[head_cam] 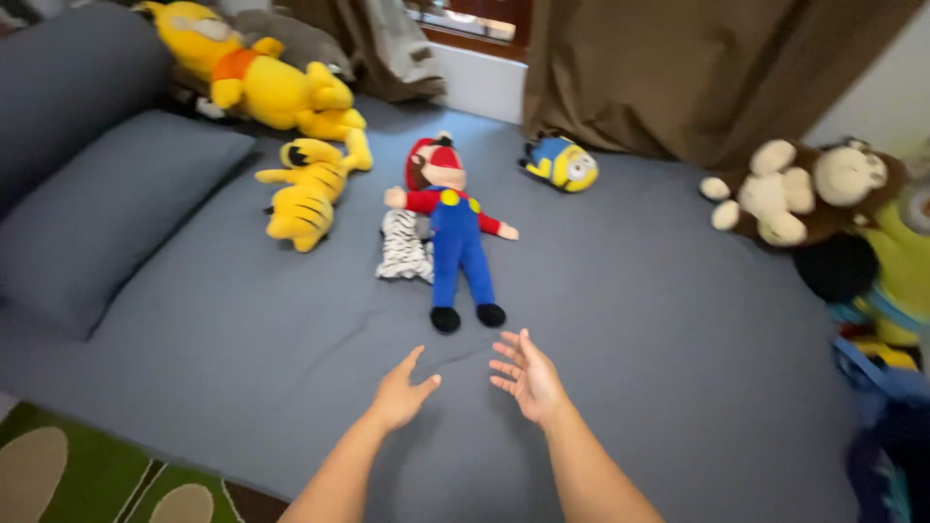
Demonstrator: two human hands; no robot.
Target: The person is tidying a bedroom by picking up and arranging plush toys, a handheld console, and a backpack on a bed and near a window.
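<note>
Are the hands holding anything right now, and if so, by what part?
Nothing is held. The left hand and right hand are both open and empty above the grey bed, nearest the black feet of the plush doll in blue overalls.

doll [455, 232] on bed [630, 320] | zebra toy [405, 247] touching its left | hands before it

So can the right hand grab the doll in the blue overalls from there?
Probably yes. The right hand is open and empty, just short of the doll, whose black shoes point toward it. Only bare grey bedsheet lies between them.
</note>
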